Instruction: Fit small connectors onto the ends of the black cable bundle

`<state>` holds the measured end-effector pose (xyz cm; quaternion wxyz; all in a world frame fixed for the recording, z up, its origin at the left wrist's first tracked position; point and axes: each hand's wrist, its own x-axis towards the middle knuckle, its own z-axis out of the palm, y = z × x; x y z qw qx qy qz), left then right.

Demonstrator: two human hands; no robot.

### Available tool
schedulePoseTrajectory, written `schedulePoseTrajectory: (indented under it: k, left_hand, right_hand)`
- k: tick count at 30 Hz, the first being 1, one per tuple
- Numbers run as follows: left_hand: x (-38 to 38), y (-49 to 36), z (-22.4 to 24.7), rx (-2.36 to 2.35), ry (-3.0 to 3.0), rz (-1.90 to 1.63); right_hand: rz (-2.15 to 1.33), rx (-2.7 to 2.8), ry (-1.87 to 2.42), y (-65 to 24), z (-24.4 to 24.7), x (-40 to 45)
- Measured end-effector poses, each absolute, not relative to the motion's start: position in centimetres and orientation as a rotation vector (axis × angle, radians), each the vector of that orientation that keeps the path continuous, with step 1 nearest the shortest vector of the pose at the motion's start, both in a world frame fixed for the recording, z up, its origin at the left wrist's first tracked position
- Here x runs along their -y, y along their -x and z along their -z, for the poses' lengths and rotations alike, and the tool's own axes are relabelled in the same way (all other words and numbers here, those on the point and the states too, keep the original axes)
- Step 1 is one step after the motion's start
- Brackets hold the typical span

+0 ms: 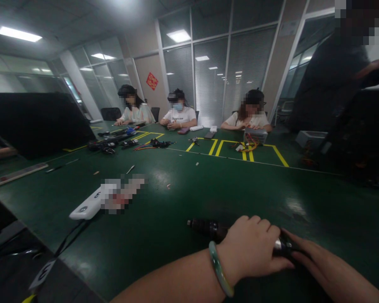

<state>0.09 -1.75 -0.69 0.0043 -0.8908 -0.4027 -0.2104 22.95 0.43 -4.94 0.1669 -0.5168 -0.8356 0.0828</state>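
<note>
A black electric screwdriver (205, 227) lies across the near right of the green table, its silver tip pointing left. My left hand (252, 246), with a green bangle on the wrist, is wrapped over the tool's middle, knuckles up. At the tool's rear end, my right hand (311, 250) reaches in from the right and closes around the dark handle beside a silver band. My left hand hides part of the body and some of the right fingers.
A white numbered power bank (87, 206) with a cable lies on the green table (164, 202), left. A power strip (19, 174) is farther left. Cable bundles (113, 141) and a metal box (255, 135) stand near three seated people; another person stands right.
</note>
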Motion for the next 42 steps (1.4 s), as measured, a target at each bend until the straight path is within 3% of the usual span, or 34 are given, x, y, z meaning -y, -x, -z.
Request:
schedulePoseTrajectory:
  k: [4, 14, 23, 32, 36, 42]
  left_hand:
    - [1.5, -0.1, 0.5, 1.249, 2.769, 0.602]
    - [0.7, 2.7, -2.4, 1.113, 2.833, 0.343]
    - [1.1, 2.7, -3.2, 1.218, 2.876, 0.338]
    - [1.3, 1.3, -1.7, 1.332, 2.898, 0.383]
    - [1.4, 1.1, -1.3, 1.337, 2.919, 0.377]
    - [1.4, 0.7, -1.3, 1.366, 2.814, 0.387]
  right_hand:
    - [-0.293, 2.420, 1.523, -23.5, 5.8, -0.4]
    - [0.060, 2.430, 1.407, -21.7, 2.3, 2.3]
    - [-0.391, 2.498, 1.413, -20.0, 0.5, 4.6]
    - [-1.307, 2.167, 1.230, -19.2, -0.8, 4.3]
    - [-1.425, 1.812, 1.293, -19.5, -0.9, 3.8]
    - [-1.396, 1.773, 1.403, -20.1, 0.5, 2.5]
